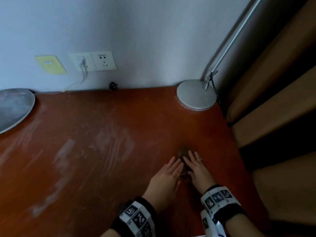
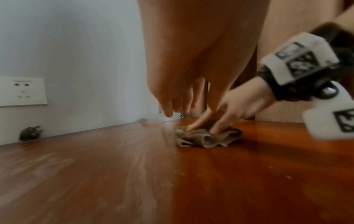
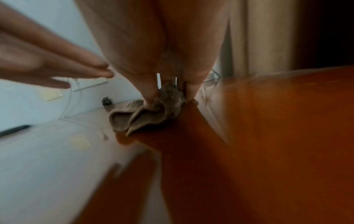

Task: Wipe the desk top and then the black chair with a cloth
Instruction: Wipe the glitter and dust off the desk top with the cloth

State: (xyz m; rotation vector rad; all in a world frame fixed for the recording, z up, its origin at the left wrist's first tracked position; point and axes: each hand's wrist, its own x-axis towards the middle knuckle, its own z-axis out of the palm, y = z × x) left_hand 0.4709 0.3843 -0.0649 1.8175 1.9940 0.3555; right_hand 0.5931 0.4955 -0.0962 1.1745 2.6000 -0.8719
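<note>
The reddish-brown desk top carries pale dusty smears across its left and middle. A small crumpled brown cloth lies right of centre. My right hand presses down on it with straight fingers; in the left wrist view the right hand has its fingertips on the cloth. My left hand is just left of the cloth with flat, straight fingers, and it holds nothing. In the right wrist view the cloth bunches under the fingers. The black chair is not in view.
A round silver lamp base with a slanted pole stands in the desk's far right corner. A grey round plate sits at the far left. Wall sockets with a white cable are behind. Brown padded panels border the right edge.
</note>
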